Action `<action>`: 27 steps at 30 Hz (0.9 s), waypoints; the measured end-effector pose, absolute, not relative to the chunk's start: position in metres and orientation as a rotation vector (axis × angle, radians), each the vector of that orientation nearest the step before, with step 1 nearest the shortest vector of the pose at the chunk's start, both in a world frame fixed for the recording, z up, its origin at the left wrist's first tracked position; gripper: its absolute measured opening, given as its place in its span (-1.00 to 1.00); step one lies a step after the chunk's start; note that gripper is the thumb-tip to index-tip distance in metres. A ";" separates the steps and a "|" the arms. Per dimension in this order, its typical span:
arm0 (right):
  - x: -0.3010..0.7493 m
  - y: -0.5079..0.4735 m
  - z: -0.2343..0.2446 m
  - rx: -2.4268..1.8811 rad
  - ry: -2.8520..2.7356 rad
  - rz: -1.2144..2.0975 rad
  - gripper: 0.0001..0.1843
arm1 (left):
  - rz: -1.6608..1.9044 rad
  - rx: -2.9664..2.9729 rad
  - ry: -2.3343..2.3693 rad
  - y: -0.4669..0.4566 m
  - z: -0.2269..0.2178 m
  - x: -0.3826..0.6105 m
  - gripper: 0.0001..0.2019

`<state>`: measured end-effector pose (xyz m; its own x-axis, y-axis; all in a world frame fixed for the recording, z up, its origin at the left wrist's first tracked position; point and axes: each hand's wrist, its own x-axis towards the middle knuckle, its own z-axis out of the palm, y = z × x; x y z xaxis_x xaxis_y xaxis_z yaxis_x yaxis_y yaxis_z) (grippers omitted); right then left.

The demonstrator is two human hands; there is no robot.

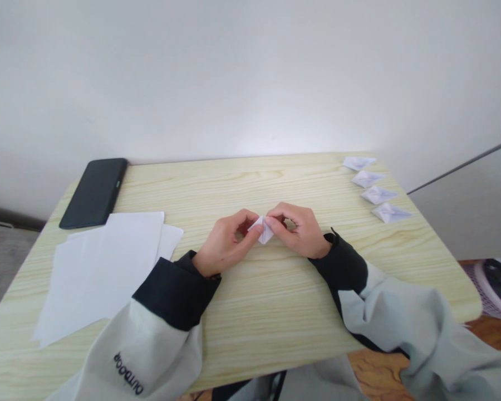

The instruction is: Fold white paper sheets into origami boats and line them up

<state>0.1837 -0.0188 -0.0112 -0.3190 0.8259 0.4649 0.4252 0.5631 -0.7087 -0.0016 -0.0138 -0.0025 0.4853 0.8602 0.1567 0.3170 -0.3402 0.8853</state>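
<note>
Between my two hands, over the middle of the table, is a small piece of folded white paper (265,236) with creases and a pointed lower end. My left hand (229,239) pinches its left side between thumb and fingers. On its right side, my right hand (297,227) grips the upper edge in a pinch, thumb in front. The fingertips hide part of the paper's top. Several finished-looking folded paper boats (379,195) lie in a slanting column near the table's right edge, apart from my hands.
At left, loose white paper sheets (104,273) overlap on the wooden table (250,312). A black phone-like slab (95,192) lies behind them, touching the back left corner. A white wall (250,78) rises behind the table. A pink basket (490,287) stands on the floor at right.
</note>
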 end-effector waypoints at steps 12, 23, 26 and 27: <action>0.184 -0.020 -0.012 -1.033 -1.949 0.638 -0.85 | 0.710 1.803 0.975 -0.014 -0.003 -0.003 -0.74; 0.183 -0.019 -0.011 -1.008 -1.992 0.588 -0.83 | 0.752 1.772 1.044 -0.016 -0.004 0.000 -0.77; 0.183 -0.019 -0.011 -1.009 -1.969 0.608 -0.84 | 0.772 1.784 1.034 -0.016 -0.002 0.000 -0.78; 0.183 -0.019 -0.011 -1.006 -1.962 0.613 -0.85 | 0.794 1.785 1.030 -0.015 -0.002 0.000 -0.78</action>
<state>0.1830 -0.0189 -0.0112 -0.3376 0.8263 0.4509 0.4228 0.5611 -0.7116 0.0003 -0.0155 -0.0017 0.4470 0.8901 0.0890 0.3126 -0.2487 0.9167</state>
